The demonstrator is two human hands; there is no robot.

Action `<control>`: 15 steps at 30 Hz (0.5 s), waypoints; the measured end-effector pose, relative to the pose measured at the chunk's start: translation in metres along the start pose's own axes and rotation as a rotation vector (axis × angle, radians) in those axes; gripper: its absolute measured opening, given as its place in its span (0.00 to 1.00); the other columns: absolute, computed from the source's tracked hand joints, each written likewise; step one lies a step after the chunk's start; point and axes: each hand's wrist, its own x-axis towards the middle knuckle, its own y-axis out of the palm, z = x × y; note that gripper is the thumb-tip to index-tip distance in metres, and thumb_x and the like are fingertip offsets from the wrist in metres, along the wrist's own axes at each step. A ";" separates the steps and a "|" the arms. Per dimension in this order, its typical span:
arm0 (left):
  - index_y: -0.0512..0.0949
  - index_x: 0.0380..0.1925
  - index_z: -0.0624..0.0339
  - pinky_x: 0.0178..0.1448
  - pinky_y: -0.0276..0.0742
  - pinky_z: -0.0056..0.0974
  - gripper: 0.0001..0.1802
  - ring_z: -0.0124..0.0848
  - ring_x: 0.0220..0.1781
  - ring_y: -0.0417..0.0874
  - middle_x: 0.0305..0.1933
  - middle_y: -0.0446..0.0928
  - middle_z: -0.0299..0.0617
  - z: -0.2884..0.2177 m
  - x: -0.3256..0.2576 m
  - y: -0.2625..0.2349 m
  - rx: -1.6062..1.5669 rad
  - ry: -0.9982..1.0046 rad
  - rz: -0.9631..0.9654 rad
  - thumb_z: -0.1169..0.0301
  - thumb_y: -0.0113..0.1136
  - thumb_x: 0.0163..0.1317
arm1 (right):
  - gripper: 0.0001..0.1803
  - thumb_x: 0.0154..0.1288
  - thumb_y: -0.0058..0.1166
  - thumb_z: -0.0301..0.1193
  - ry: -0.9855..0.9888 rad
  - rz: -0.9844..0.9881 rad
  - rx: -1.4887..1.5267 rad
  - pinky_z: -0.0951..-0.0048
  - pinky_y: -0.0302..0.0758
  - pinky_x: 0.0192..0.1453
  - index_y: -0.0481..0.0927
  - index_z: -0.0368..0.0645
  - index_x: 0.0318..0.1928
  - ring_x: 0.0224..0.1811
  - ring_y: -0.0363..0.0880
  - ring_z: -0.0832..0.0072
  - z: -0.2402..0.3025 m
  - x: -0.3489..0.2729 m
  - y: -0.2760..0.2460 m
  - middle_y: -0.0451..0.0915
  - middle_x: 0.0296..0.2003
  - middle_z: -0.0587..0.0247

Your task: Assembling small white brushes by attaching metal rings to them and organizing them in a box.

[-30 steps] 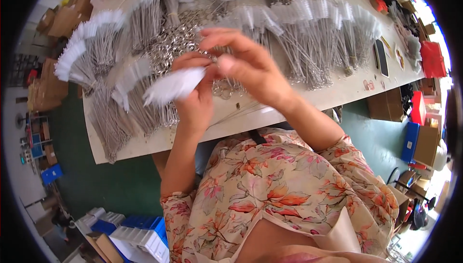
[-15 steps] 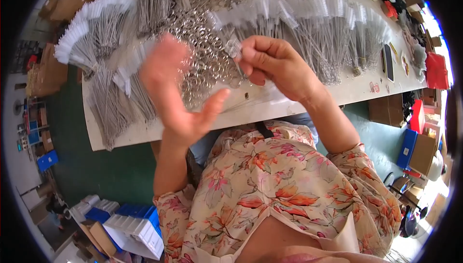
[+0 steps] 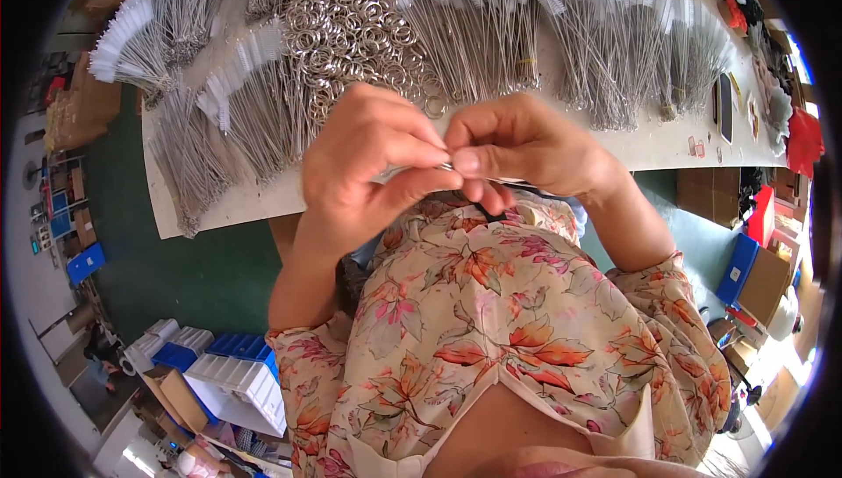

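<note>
Just over the near edge of the table, both hands meet with their fingertips pinched together. My left hand (image 3: 364,167) and my right hand (image 3: 535,149) are closed on a small silvery metal piece (image 3: 447,166). Only a sliver of it shows between the thumbs and fingers, so its exact shape is hidden. Right behind the hands lies a loose heap of silver metal rings (image 3: 351,31). Bundles of thin wire-handled brushes (image 3: 474,35) with white bristle ends flank the heap.
More brush bundles (image 3: 189,158) spread over the left of the white table (image 3: 237,210). A dark phone-like slab (image 3: 723,108) lies near its right end. Cardboard boxes (image 3: 707,195) stand beyond that end, and white and blue bins (image 3: 232,386) are on the floor at lower left.
Both hands have come together and lower, toward my body; the left was blurred and open, and now it pinches. The view has shifted slightly over the table.
</note>
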 end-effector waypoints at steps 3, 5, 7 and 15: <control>0.77 0.31 0.62 0.38 0.73 0.34 0.12 0.32 0.34 0.76 0.31 0.75 0.40 -0.005 -0.015 0.008 0.059 -0.177 0.020 0.70 0.67 0.48 | 0.10 0.65 0.50 0.33 0.187 -0.103 -0.132 0.84 0.70 0.27 0.76 0.38 0.38 0.24 0.73 0.86 -0.013 -0.027 -0.012 0.78 0.26 0.68; 0.77 0.34 0.60 0.28 0.72 0.30 0.09 0.28 0.29 0.77 0.28 0.76 0.40 0.007 -0.044 0.006 0.109 -0.577 -0.143 0.71 0.64 0.52 | 0.06 0.60 0.54 0.28 0.141 -0.338 -0.523 0.79 0.70 0.27 0.78 0.38 0.35 0.25 0.75 0.80 -0.040 -0.059 -0.040 0.79 0.26 0.64; 0.76 0.33 0.61 0.29 0.72 0.30 0.08 0.29 0.27 0.77 0.27 0.76 0.41 0.014 -0.065 -0.005 0.247 -0.788 -0.053 0.71 0.62 0.54 | 0.06 0.55 0.52 0.25 0.204 -0.622 -1.411 0.63 0.72 0.34 0.79 0.42 0.34 0.31 0.78 0.60 -0.058 -0.090 -0.057 0.78 0.28 0.57; 0.71 0.27 0.67 0.30 0.75 0.29 0.05 0.24 0.28 0.79 0.30 0.77 0.44 0.024 -0.097 0.010 0.293 -0.870 0.011 0.77 0.54 0.59 | 0.04 0.52 0.56 0.23 -0.292 -0.558 -0.915 0.69 0.76 0.34 0.79 0.42 0.31 0.29 0.78 0.63 -0.083 -0.038 -0.021 0.78 0.31 0.61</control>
